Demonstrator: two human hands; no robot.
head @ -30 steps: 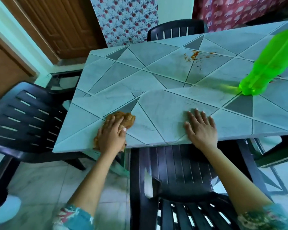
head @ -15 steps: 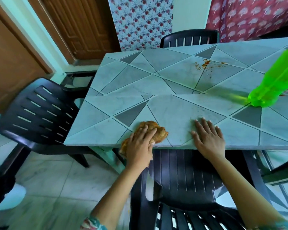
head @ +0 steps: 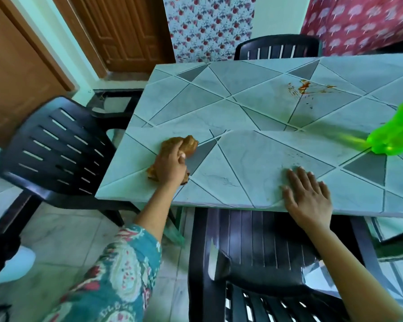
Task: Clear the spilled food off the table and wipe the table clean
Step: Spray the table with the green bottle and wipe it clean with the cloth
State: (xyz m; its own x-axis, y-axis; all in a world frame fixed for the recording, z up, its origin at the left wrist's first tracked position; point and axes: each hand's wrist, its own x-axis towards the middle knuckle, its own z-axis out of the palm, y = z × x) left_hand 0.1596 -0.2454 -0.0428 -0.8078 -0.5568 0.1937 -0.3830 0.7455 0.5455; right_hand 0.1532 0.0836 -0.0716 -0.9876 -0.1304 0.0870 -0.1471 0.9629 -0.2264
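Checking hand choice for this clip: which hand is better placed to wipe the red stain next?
Probably left: the left hand grips the cloth, while the right hand lies flat and empty on the table.

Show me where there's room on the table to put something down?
The table is bare at its far left corner, beyond the cloth in the left hand, and along the near edge between the cloth and the right hand. The far right is crowded: the orange spill, with the green bottle nearer.

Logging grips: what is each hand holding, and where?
Left hand grips the brown cloth over its bunched middle; right hand lies flat on the table, holding nothing.
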